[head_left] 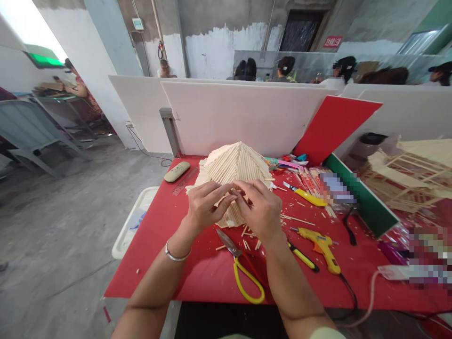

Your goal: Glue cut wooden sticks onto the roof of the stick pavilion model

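A small model building (pixel 236 165) made of pale wooden sticks, with a sloped stick roof, stands in front of me on the red tabletop (pixel 155 254). My left hand (pixel 205 202) and my right hand (pixel 264 209) meet at its near side, just below the roof. Thumbs and fingertips on both are pinched together; whatever lies between them is too small and covered to name. Scissors (pixel 249 278) with a yellow and a red handle lie below my hands, blades pointing at the model. Loose cut sticks (pixel 247 245) are scattered beside the right hand.
A yellow glue gun (pixel 323 247), a yellow utility knife (pixel 307 195) and another cutter (pixel 303 256) lie at right, before a green divider (pixel 360 197). An eyeglass case (pixel 177 172) and a clear ruler (pixel 185 181) lie at left. White panels (pixel 247 117) stand behind; people sit beyond.
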Demonstrator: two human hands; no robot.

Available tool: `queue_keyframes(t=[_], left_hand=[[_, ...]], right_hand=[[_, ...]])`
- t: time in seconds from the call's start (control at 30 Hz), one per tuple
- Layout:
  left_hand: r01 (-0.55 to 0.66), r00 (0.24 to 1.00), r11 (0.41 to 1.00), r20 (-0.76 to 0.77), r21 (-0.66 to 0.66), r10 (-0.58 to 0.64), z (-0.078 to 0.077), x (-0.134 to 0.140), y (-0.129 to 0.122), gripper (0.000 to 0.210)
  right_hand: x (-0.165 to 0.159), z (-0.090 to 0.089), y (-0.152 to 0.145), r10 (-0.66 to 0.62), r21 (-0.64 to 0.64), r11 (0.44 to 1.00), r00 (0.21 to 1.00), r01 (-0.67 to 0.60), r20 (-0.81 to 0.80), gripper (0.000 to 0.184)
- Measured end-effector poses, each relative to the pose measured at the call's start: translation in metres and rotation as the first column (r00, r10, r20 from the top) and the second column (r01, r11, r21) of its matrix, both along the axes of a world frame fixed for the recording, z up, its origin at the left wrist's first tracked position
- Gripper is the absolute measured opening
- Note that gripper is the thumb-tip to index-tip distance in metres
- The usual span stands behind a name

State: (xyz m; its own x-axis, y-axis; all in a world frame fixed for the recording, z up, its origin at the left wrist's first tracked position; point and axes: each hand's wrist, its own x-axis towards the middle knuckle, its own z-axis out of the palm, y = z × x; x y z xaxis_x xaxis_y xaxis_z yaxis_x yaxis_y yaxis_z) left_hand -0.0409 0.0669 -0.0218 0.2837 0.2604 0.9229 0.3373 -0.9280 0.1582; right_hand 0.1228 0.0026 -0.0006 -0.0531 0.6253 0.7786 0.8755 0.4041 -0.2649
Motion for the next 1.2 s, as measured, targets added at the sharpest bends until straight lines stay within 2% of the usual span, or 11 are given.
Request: queue_keyframes(t=[1.2], left_hand=[[-0.005, 1.0, 1.0, 0.012, 0.001, 0.005, 0.0011, 0.0014, -0.0012, 0.021]], right_hand=[[0.0002, -0.0003, 0.0002, 0.003, -0.004, 1.0, 1.0, -0.003, -0.006, 0.024]])
